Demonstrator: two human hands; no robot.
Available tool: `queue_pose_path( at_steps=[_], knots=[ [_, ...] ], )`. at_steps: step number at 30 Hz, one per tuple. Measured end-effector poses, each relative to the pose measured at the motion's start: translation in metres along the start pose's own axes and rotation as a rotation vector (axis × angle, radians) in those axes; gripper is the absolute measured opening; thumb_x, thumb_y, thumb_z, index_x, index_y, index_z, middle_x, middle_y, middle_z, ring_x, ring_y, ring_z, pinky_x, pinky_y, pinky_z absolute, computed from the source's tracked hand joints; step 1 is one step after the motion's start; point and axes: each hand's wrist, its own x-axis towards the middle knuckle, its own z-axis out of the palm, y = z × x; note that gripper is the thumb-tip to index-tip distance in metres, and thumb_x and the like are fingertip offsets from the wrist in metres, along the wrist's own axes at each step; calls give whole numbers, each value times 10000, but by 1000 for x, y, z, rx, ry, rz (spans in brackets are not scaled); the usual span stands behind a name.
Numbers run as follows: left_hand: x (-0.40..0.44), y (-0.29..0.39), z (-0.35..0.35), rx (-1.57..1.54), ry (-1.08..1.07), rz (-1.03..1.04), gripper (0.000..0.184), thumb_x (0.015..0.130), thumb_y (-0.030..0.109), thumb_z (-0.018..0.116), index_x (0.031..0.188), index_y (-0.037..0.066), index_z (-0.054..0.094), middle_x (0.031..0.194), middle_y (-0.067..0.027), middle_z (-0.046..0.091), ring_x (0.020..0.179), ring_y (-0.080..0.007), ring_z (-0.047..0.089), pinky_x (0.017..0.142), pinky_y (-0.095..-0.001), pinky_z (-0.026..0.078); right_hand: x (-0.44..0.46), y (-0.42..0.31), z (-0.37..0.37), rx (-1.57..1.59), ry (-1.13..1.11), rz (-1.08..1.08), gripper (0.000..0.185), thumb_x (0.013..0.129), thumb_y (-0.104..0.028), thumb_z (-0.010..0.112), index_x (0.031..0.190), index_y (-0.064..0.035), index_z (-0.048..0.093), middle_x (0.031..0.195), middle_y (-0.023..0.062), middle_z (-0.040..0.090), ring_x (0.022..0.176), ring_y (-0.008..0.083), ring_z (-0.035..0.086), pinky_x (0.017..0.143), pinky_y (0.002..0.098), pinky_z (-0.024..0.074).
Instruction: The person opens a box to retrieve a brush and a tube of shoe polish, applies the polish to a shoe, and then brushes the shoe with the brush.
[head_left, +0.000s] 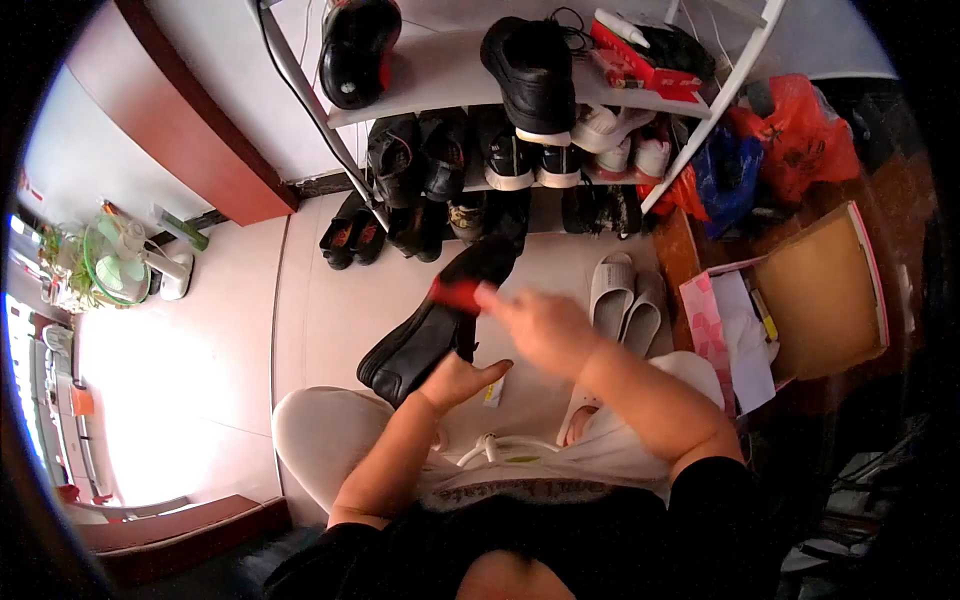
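Observation:
A black shoe slants across the middle of the head view above my lap, its heel low on the left. My left hand is at the shoe's near side, thumb stretched out to the right and its other fingers mostly hidden by the shoe; it holds it up. In my right hand is a red tool, blurred, lying across the upper part of the shoe. Its working end cannot be made out. Below the shoe, a small white and yellow item lies on the floor.
A white shoe rack with several pairs stands ahead, with more shoes beneath. Grey slippers are on the floor at right, near an open cardboard box and plastic bags. A fan stands far left.

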Motion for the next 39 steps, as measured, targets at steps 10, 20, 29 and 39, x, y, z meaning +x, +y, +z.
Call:
queue_pose_path(
  at_steps=[10,20,29,39],
  knots=[
    [-4,0,5,-158,104,-6,653,681,266,720,1181,-32,424,1144,-149,491,1018,-222,481,880,-306,385,3,29,3,-175,104,221,479,788,-78,485,1257,-167,440,717,135,537,565,315,561,508,396,483],
    [4,9,-8,-1185,48,94,601,773,179,568,1309,26,344,1332,-106,386,1237,-213,347,1032,-302,245,12,70,4,-250,229,436,387,856,-137,463,1232,-230,474,729,151,545,667,324,572,593,433,461],
    [7,2,-14,-1765,201,-229,722,842,569,394,1284,-1,368,1289,-138,429,1187,-284,409,1044,-381,250,8,41,18,179,255,324,416,837,-94,495,1246,-158,457,754,171,544,698,346,549,619,396,448],
    [15,-14,-63,-1951,579,-22,728,853,548,399,1230,-74,380,1247,-184,455,1160,-289,436,1011,-400,321,-13,9,29,1109,64,592,387,900,-280,461,1217,-58,454,825,40,559,490,74,416,452,212,356]
  ],
)
